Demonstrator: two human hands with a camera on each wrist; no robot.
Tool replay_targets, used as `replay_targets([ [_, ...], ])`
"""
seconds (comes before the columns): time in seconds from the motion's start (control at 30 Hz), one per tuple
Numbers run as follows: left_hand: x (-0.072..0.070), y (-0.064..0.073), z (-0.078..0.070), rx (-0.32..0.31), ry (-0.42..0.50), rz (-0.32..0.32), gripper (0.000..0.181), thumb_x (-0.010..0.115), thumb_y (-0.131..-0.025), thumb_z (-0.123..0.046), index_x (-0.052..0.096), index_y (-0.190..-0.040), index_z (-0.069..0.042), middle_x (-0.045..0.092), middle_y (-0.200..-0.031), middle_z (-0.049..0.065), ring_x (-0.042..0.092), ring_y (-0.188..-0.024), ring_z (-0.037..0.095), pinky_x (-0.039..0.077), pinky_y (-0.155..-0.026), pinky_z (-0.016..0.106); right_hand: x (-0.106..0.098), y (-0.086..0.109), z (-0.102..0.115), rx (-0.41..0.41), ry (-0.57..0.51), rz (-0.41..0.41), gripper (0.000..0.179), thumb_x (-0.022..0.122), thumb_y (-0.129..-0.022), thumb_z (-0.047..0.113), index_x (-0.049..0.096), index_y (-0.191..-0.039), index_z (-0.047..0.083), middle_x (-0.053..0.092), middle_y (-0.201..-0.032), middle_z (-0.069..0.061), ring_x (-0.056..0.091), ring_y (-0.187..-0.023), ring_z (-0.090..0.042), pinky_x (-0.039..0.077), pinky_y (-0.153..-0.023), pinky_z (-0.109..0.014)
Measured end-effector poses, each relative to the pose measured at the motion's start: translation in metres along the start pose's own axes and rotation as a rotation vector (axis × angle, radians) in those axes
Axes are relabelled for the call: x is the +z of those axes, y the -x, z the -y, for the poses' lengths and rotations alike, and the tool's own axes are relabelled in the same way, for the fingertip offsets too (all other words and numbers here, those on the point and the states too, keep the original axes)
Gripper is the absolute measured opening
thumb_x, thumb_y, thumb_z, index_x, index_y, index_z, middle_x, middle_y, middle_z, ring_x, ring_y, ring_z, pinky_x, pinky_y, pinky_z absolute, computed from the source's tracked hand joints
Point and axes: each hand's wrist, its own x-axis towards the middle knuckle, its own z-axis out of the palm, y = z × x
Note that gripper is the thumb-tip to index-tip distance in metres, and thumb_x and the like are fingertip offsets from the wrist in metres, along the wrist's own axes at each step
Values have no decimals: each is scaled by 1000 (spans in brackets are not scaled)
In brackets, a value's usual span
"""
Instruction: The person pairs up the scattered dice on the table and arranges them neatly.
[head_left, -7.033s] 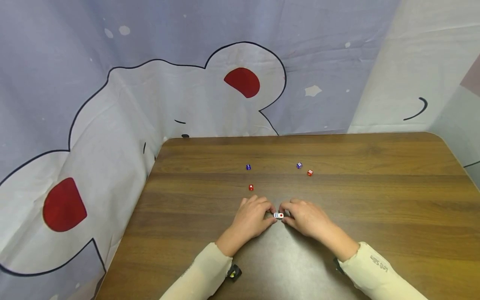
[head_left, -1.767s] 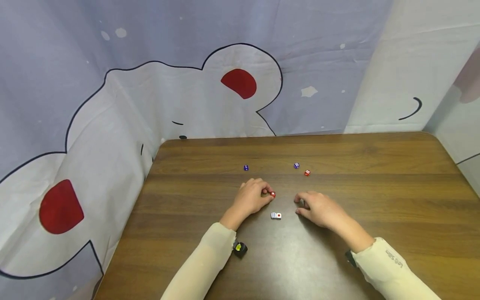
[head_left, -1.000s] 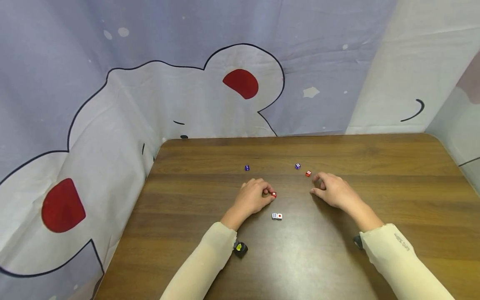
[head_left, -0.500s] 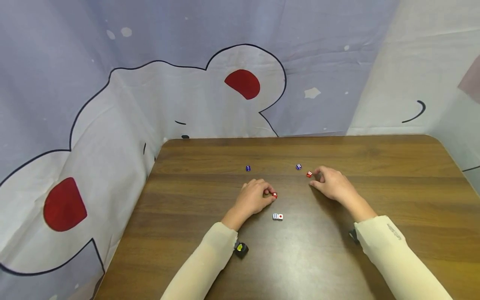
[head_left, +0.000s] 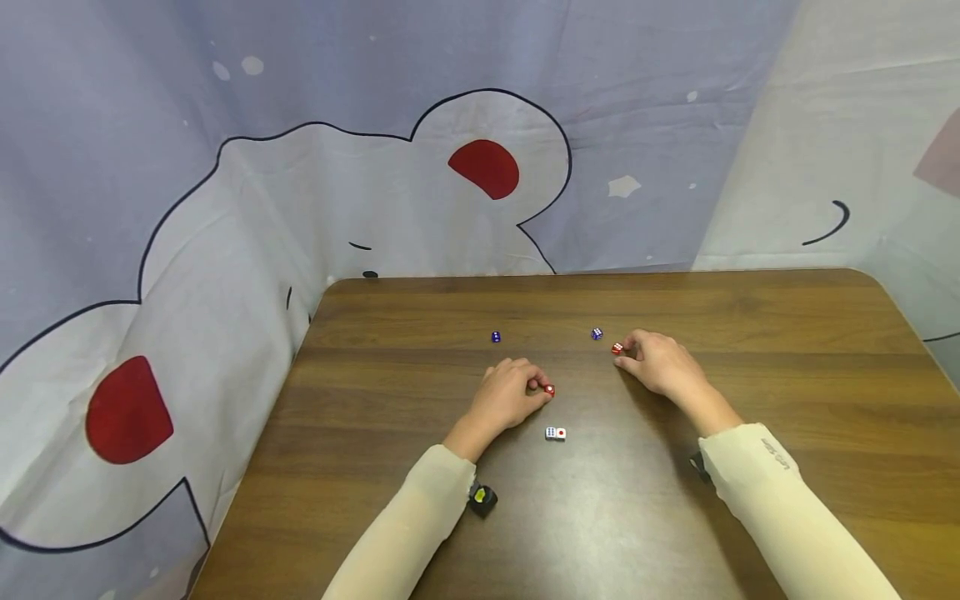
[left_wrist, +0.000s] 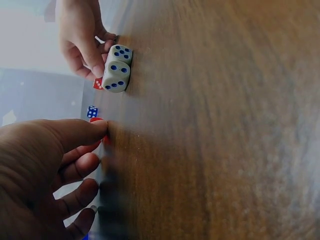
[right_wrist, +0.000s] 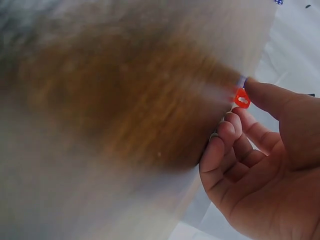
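Observation:
My left hand (head_left: 508,396) pinches a red die (head_left: 550,390) at the table. In the left wrist view the thumb covers most of that die. My right hand (head_left: 663,364) is at a second red die (head_left: 617,348), its thumb and forefinger tips spread on either side. A small gap shows between the thumb and this die in the head view. Two white dice (head_left: 556,433) sit side by side, touching, nearer to me. A blue die (head_left: 597,333) lies just beyond the second red die. Another blue die (head_left: 496,337) stands farther left.
Everything rests on a brown wooden table (head_left: 375,467) with rounded far corners. A printed curtain (head_left: 315,200) hangs along its far and left sides. A small dark device (head_left: 482,498) is strapped at the left wrist.
Seven seconds ago both hands were at the white dice. The left hand has since brought its red die rightward. The right hand moved away to the second red die, its fingertips now closer round it.

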Motion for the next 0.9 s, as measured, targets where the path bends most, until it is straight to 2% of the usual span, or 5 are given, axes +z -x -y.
replay_targets([
  [0.37, 1, 0, 0, -4, 2, 5, 11, 74, -92, -37, 73, -97, -28, 59, -89, -13, 50, -88, 8, 37, -81, 30, 0, -4, 4, 24, 45, 31, 32, 65, -99, 34, 62, -118, 8, 64, -90, -6, 59, -84, -27, 47, -71, -47],
  [0.63, 1, -1, 1, -3, -5, -1, 10, 74, -91, -38, 73, -96, -28, 57, -87, -14, 50, -87, 8, 36, -80, 29, 0, -6, 7, 24, 80, 13, 30, 65, -98, 35, 61, -112, 9, 68, -114, -18, 63, -102, -44, 48, -79, -59],
  [0.9, 4, -1, 2, -5, -5, -2, 11, 74, -91, -38, 73, -96, -28, 56, -86, -15, 49, -87, 7, 36, -80, 29, 2, -8, 10, 27, 94, 18, 28, 64, -99, 36, 61, -111, 11, 68, -116, -21, 63, -103, -48, 48, -78, -60],
])
